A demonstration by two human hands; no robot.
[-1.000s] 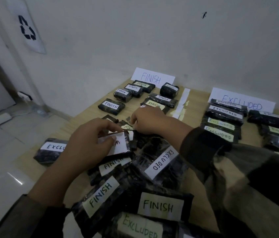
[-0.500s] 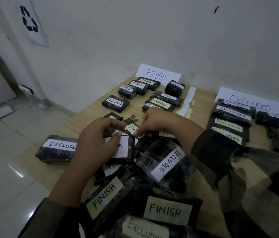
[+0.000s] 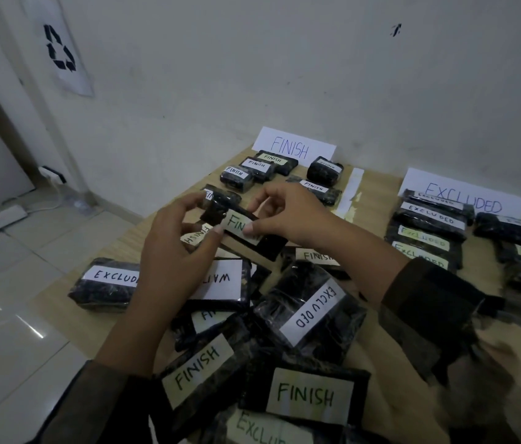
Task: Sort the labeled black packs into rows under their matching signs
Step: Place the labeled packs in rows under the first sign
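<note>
Head view: both hands hold one FINISH pack [image 3: 236, 223] raised above the unsorted pile [image 3: 310, 302] on the table [image 3: 371, 193]. The left hand [image 3: 172, 251] pinches its left end between thumb and fingers. The right hand [image 3: 291, 216] pinches its label edge. The FINISH sign [image 3: 294, 145] stands beyond, against the wall, with the EXCLUDED sign [image 3: 464, 197] to its right.
</note>
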